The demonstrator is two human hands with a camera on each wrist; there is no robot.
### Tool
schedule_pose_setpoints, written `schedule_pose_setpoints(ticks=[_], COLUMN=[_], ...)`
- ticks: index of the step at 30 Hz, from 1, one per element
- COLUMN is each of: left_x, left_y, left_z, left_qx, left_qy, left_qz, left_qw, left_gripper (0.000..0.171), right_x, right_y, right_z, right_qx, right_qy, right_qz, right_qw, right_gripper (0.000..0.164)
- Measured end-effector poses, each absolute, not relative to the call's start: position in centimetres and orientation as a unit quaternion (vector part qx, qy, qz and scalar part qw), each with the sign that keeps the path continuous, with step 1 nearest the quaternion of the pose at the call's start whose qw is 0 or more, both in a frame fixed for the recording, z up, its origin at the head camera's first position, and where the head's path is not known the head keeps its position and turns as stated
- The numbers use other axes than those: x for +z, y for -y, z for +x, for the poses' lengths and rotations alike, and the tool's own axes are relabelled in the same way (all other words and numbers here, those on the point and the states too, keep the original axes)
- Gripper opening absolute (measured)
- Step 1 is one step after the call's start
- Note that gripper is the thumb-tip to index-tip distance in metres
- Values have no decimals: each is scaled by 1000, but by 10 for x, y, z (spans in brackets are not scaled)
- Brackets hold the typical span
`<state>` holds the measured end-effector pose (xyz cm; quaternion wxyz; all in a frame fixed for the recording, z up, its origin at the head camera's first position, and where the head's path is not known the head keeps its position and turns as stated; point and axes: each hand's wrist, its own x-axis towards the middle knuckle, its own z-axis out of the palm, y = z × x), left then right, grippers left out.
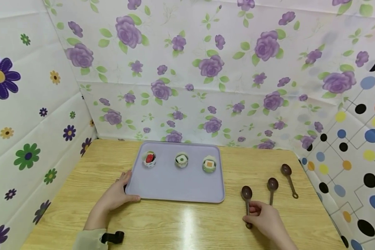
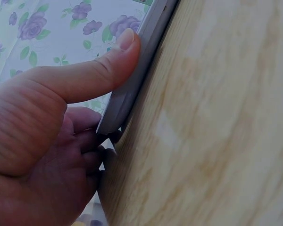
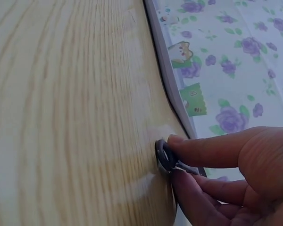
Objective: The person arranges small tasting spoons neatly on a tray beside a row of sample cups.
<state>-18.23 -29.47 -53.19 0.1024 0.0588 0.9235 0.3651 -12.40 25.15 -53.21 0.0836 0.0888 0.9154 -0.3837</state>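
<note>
My left hand [image 1: 116,193] grips the near left corner of a lavender tray [image 1: 175,187], thumb along its front edge and fingers at its left side. In the left wrist view, the thumb [image 2: 118,59] presses on the tray's rim [image 2: 132,84]. On the tray stand three small paper cups: one with a red piece [image 1: 149,158], one with a white and green piece [image 1: 181,159], one with a white and orange piece [image 1: 209,164]. My right hand [image 1: 265,218] pinches the handle of a brown spoon [image 1: 247,193], bowl pointing away. Its ring end [image 3: 165,155] shows between thumb and finger.
Two more brown spoons, a middle one [image 1: 272,184] and a far right one [image 1: 286,169], lie on the wooden table [image 1: 143,225]. Flowered cloth [image 1: 187,69] hangs behind the table, with patterned cloths at both sides.
</note>
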Motion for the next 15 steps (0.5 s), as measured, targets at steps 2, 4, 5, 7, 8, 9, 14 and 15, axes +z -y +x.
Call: schedule_pose_setpoints(ticks=[2,4,5,7,8,9,14,15], left_x=[-532,-533,-534,-533,-533,-533,-533,-533], left_y=[295,295,295,295,295,295,295,295], left_z=[-182,-183,-183,-183,-183,-183,-183,-183], left_qx=[365,364,364,363,362,362,361,361], left_qy=[-924,-924,-924,-925,-925,-925,-925,-925], left_qz=[59,59,58,60,59,59,60,60], left_qw=[102,100,99,97,97,97,100,100], left_gripper=[131,131,131,131,131,131,131,131], right_x=[-532,-532,-532,-532,-532,-533,-534,-534], right_y=[-250,-250,-250,-249,-249,-249,-249,-249], right_z=[-124,-124,-124,-124,-124,-124,-125,-126], right_qx=[-390,-394,-397,-396,-394,-390,-375,-375], right_qy=[-913,-911,-910,-911,-912,-914,-920,-920], right_qz=[90,90,90,89,89,88,85,84], right_qw=[80,77,75,73,72,72,72,71], right_gripper=[59,56,55,52,51,49,43,43])
